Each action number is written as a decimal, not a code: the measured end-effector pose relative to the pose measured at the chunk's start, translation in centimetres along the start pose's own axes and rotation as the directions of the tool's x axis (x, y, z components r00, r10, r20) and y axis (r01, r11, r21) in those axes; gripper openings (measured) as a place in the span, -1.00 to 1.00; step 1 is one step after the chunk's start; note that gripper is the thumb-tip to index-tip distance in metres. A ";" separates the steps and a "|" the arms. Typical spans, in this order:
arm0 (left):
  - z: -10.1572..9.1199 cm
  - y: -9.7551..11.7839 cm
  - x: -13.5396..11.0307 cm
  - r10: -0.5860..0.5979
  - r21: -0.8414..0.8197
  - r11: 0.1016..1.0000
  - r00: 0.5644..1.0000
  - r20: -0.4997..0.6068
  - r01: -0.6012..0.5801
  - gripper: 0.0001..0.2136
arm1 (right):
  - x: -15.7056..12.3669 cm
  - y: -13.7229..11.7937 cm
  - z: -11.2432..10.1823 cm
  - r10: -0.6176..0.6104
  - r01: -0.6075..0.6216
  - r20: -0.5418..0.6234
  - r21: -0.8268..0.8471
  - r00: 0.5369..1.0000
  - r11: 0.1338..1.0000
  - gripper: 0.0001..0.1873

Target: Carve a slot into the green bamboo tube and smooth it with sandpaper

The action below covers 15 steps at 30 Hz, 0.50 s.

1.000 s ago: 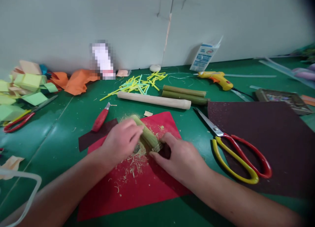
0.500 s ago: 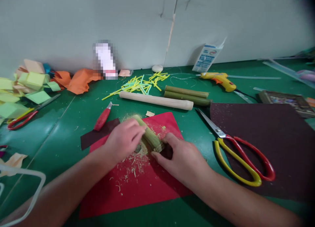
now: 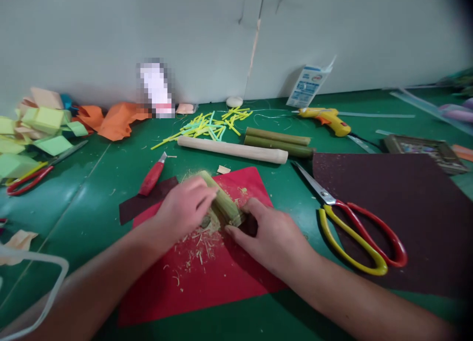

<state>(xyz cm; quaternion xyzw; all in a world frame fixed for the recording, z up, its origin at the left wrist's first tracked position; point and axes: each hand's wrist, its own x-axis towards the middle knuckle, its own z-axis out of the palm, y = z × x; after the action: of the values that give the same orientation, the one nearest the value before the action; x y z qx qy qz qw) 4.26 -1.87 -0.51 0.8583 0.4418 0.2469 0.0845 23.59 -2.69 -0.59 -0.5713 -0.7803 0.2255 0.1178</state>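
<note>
A short green bamboo piece (image 3: 223, 201) lies on a red sheet (image 3: 221, 277), with pale shavings (image 3: 197, 247) scattered below it. My left hand (image 3: 185, 208) is curled over the left side of the piece, fingers pressed to it. My right hand (image 3: 271, 237) grips the piece's near end between thumb and fingers. Whether either hand also holds a tool is hidden.
A red-handled knife (image 3: 152, 177) lies left of the sheet. Behind are a wooden rod (image 3: 232, 149), two bamboo sticks (image 3: 279, 143), yellow strips (image 3: 207, 126) and a glue gun (image 3: 327, 119). Scissors (image 3: 354, 232) rest on dark sandpaper (image 3: 399, 208) at right. Folded paper (image 3: 37, 134) piles at left.
Both hands stay on the bamboo piece; the left hand's fingers shift slightly along it. The view has wobbled a little.
</note>
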 end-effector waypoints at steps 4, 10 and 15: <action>-0.1 0.3 0.0 0.031 -0.008 1.000 0.997 0.077 -0.030 -0.77 | 0.0 0.1 0.0 -0.014 0.014 0.012 0.005 1.000 1.000 -0.78; 0.0 0.2 -0.2 0.007 0.005 1.000 1.000 0.011 -0.007 -0.79 | 0.1 0.1 0.0 -0.010 0.010 0.006 0.003 1.000 1.000 -0.77; -0.1 -0.1 -0.1 0.006 0.035 0.999 0.999 -0.033 -0.005 -0.78 | 0.0 0.2 0.1 -0.010 0.010 -0.002 -0.006 1.000 1.000 -0.76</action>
<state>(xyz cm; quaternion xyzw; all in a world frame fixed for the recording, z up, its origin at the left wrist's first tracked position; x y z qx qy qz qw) 4.09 -1.87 -0.49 0.8567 0.4450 0.2536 0.0616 23.70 -2.65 -0.78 -0.5680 -0.7838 0.2218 0.1179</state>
